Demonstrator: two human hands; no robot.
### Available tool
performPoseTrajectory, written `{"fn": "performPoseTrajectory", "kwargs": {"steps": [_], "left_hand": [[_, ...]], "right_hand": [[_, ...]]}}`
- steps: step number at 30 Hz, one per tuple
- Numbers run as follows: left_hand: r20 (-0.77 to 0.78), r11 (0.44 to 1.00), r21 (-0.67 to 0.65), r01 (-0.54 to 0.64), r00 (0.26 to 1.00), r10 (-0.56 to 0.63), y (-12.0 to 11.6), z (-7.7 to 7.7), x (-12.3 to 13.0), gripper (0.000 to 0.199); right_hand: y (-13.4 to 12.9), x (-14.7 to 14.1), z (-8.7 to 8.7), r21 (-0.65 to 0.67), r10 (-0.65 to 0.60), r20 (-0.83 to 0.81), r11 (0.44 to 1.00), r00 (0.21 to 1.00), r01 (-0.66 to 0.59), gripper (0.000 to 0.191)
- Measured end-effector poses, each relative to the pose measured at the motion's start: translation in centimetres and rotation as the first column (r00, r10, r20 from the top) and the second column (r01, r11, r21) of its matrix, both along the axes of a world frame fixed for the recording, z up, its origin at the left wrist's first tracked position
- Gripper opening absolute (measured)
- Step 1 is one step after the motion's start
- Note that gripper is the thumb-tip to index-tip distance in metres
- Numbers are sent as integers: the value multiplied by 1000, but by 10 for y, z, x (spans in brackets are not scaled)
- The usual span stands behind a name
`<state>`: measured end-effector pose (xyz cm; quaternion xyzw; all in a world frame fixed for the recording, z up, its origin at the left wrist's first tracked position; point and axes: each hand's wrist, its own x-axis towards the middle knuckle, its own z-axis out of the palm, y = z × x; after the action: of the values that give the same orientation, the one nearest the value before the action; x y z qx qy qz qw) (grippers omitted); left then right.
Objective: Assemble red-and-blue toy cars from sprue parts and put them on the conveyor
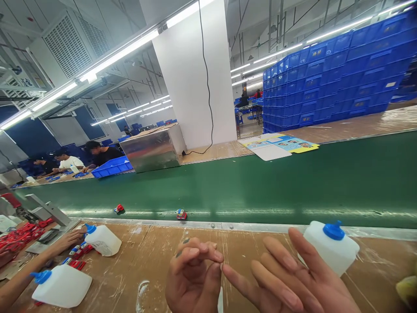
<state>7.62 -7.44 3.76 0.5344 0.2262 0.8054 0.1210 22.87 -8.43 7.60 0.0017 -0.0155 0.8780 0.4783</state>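
Both of my hands are raised over the brown work table (pixel 140 243). My left hand (pixel 195 274) is pinched, thumb against fingertips, and anything between them is too small to make out. My right hand (pixel 286 278) is open with its fingers spread. One of its fingertips meets the pinched tips of the left hand. Behind the right hand lies a translucent white squeeze bottle (pixel 348 252) with a blue cap, partly covered by the fingers. Something pale shows below, between the hands, mostly hidden.
Beyond the table runs a green conveyor belt (pixel 208 187) carrying two small red toy cars (pixel 181 214). At left, a co-worker's hand (pixel 70 240) is among red parts, near two more bottles (pixel 65 287). Stacked blue crates (pixel 325 87) stand behind the belt.
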Motion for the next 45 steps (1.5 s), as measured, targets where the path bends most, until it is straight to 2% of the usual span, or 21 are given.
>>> {"fn": "performPoseTrajectory", "kwargs": {"steps": [13,21,27,33,45], "left_hand": [[-11,1000,0,1,1000,-1,2,0,0,41],[-3,999,7,-38,999,38,0,3,1,38],[-3,992,61,-107,994,107,-1,8,4,38],[-34,999,19,-47,998,48,-1,2,-1,39],[-48,999,30,-39,998,40,0,2,-1,42]], "right_hand": [[2,-1,0,-14,48,-41,999,998,-48,40],[-1,-2,-1,3,-11,22,1000,1000,11,41],[1,-2,-2,4,-33,-25,999,999,33,40],[0,-2,-3,9,48,-30,999,998,-48,42],[1,-4,-1,-42,49,-85,998,995,-52,41]]}}
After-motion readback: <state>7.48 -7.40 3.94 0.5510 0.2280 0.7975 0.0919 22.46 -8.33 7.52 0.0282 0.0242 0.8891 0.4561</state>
